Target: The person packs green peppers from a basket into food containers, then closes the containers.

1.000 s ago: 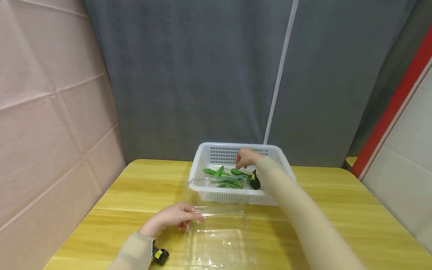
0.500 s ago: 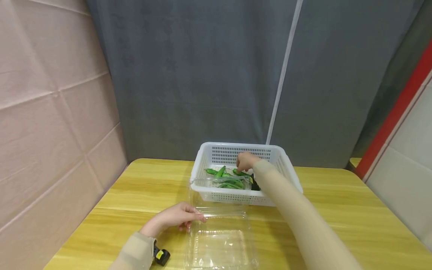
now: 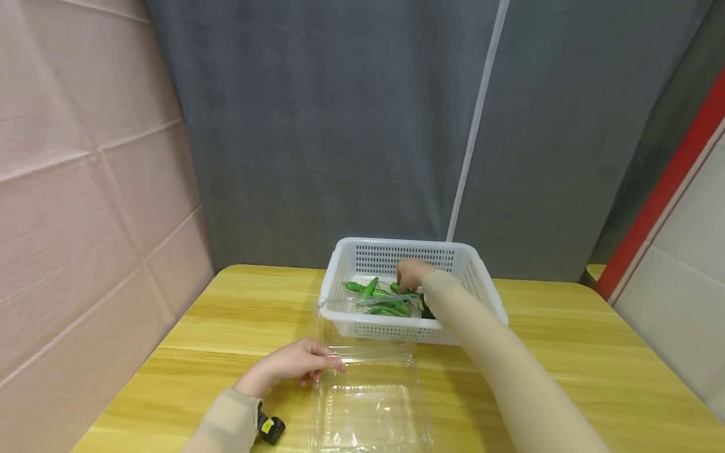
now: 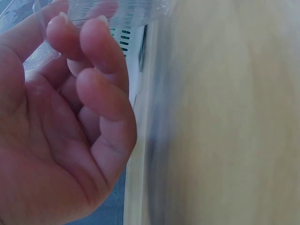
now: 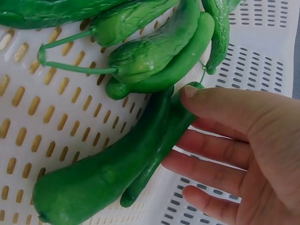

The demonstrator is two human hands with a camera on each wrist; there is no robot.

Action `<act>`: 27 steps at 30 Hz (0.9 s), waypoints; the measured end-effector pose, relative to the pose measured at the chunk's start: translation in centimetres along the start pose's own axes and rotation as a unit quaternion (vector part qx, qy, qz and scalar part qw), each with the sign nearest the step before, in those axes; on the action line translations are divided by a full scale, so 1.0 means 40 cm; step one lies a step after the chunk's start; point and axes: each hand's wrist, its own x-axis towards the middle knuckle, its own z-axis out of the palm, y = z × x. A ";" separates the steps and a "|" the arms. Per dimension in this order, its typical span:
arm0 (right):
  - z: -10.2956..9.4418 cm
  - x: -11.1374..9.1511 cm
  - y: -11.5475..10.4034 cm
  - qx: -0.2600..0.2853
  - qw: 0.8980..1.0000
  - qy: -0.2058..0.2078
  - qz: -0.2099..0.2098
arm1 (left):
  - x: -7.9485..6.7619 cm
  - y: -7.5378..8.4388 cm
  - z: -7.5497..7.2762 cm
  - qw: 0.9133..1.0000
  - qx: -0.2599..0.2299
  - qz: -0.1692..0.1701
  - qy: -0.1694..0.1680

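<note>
My left hand pinches the left edge of a clear plastic clamshell box near its hinge. The box lies unfolded, its lid side leaning over the front of a white basket. In the left wrist view, the other fingers of the left hand curl loosely beside the plastic. Inside the basket, my right hand pinches one end of a slim green pepper, thumb on top and fingers behind. A thicker green pepper lies against it. Several more green peppers lie nearby, partly seen through the lid.
A yellow wood-grain table carries the box and basket. A grey curtain hangs right behind the table, with a pink cloth wall on the left. Black wrist cameras sit on both wrists, the left one close to the box.
My right hand has lowered slightly in the basket onto a green pepper and now pinches its end. The left hand keeps its hold on the box. The head view has shifted a little.
</note>
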 end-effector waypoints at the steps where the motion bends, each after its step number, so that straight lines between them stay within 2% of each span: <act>1: 0.000 -0.002 -0.001 -0.005 1.000 -0.001 0.000 | 0.000 0.000 0.000 1.000 0.000 0.000 -0.001; 8: 0.004 -0.007 -0.004 -0.022 1.000 -0.008 0.000 | 0.000 0.002 -0.001 1.000 0.004 0.003 -0.006; 27: 0.002 -0.022 -0.002 -0.006 1.000 -0.012 -0.006 | 0.005 -0.002 0.003 1.000 -0.009 0.003 -0.009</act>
